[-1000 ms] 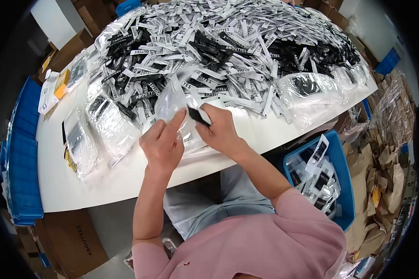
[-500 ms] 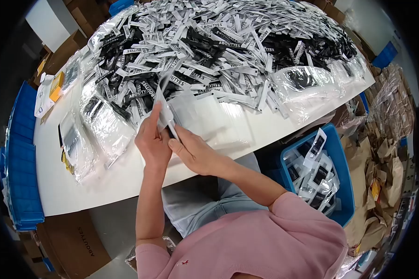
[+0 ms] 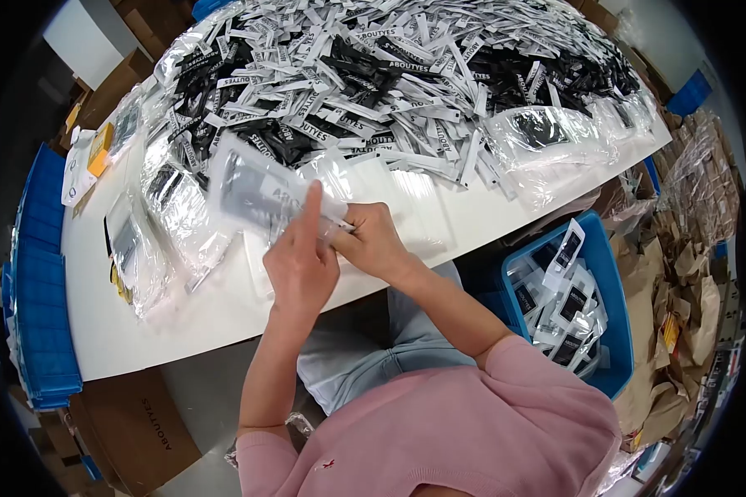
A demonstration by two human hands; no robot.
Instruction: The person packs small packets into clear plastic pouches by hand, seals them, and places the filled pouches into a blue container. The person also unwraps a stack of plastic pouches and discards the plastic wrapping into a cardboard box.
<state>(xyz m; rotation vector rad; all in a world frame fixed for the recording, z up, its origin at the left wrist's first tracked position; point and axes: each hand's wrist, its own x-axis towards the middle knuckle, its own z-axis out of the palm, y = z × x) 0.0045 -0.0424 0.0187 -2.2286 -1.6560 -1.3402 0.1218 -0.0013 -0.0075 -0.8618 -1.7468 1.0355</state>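
A frosted clear plastic bag (image 3: 253, 187) with dark printing is tilted above the white table, slightly blurred. My left hand (image 3: 298, 263) is closed at its near edge, with the index finger stretched along it. Beside it, my right hand (image 3: 373, 240) pinches the bag's right end between thumb and fingers. Whether anything is inside the bag cannot be made out. Under and behind the hands lies a stack of clear plastic bags (image 3: 410, 215). A large heap of slim black and white sachets (image 3: 389, 74) marked ABOUTYES covers the far part of the table.
Clear bags with dark labels (image 3: 137, 248) lie at the left, and a clear pack (image 3: 547, 137) at the right. A blue bin (image 3: 626, 331) holding filled pouches (image 3: 572, 306) stands below the table's right edge. Blue trays (image 3: 46, 282) line the left side.
The bag was upright and nearly edge-on; it now lies flatter, its printed face showing and turned to the left. Both hands have shifted right.
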